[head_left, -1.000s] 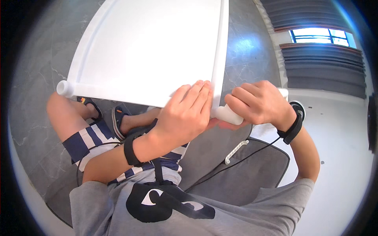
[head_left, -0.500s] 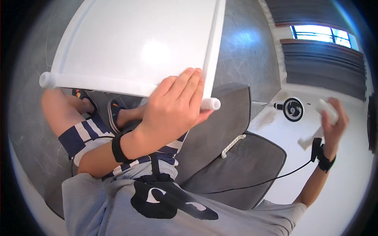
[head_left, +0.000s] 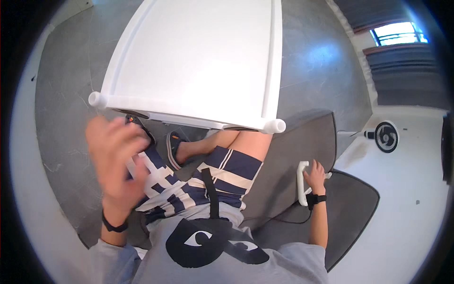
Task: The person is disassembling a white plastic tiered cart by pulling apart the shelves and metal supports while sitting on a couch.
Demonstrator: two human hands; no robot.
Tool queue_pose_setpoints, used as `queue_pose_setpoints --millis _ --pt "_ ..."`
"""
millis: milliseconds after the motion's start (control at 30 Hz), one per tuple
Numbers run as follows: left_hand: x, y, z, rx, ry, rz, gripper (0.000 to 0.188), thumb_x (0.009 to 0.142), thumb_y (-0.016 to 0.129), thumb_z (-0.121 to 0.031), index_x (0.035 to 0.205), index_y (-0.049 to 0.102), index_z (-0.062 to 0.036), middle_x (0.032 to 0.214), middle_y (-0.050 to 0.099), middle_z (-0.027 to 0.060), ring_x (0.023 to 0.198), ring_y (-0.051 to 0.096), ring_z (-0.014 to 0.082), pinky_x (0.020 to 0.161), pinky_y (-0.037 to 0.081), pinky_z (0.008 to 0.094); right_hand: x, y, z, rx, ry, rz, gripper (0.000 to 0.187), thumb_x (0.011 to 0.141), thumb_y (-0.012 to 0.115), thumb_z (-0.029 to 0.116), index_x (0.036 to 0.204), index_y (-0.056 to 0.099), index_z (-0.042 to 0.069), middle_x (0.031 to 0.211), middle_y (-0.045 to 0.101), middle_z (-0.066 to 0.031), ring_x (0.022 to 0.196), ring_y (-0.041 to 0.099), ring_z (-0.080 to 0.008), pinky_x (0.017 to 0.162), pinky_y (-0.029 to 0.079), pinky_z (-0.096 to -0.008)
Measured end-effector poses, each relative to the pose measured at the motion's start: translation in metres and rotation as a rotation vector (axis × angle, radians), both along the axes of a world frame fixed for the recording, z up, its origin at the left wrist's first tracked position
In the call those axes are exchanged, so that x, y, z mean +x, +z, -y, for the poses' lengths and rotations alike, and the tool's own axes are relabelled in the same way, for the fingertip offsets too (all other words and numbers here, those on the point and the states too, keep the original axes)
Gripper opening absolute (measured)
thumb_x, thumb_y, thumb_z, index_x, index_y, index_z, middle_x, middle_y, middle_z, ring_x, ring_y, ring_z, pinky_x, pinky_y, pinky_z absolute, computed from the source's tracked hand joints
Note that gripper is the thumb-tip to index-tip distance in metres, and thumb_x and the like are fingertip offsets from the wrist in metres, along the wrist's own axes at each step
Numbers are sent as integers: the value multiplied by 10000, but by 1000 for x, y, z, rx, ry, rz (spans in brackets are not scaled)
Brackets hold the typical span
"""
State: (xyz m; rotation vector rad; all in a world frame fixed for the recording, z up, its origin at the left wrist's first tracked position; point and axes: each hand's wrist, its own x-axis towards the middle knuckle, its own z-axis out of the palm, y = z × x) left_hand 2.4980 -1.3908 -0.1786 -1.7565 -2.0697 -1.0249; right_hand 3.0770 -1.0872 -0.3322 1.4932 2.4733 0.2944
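A large white plastic panel frame [head_left: 198, 61] rises in front of me, with round tube ends at its two near corners. My left hand [head_left: 116, 161], blurred by motion, is raised below the panel's near left corner, off the frame, fingers curved and thumb apart, holding nothing. On the grey sofa my right hand [head_left: 315, 177] lies with fingers stretched out beside a white bent plastic tube [head_left: 301, 184]; whether it touches the tube I cannot tell. The end of another white piece [head_left: 327, 175] shows past my fingers, the remainder hidden beneath the hand.
The grey sofa [head_left: 350, 199] extends under and beside my right arm. A small black-and-white fan [head_left: 386, 137] stands at the right by a white wall. Grey floor [head_left: 312, 71] surrounds the panel; dark curtains [head_left: 406, 75] hang by the window. A thin cable runs near my right wrist.
My left hand has let go of the panel's near right corner and moved left. My right hand has come down from the right with its white piece, now on the sofa. The view has shifted.
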Motion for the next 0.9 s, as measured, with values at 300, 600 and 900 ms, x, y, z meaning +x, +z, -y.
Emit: queue_pose_setpoints --millis 300,600,900 --pt "-37 -43 22 -188 440 462 642 950 571 -339 1419 320 20 1397 418 193 1295 416 294 1091 295 391 -317 63 99 -342 390 -1085 571 791 731 188 1244 467 -39 1201 543 -254 1118 529 -391 956 419 -448" --pt "-41 -57 -21 6 244 705 438 961 553 -139 1354 412 -7 1193 578 113 1096 552 204 932 424 304 -371 68 68 -310 154 -1036 391 942 560 122 1211 356 -76 900 620 -250 832 600 -428 654 456 -491" --pt "42 -62 -97 68 113 589 490 928 563 -148 1343 368 23 1284 446 162 1131 474 260 929 425 360 -411 47 -102 -315 150 -1117 448 948 538 197 1290 341 -13 1100 571 -293 1016 551 -483 825 449 -514"
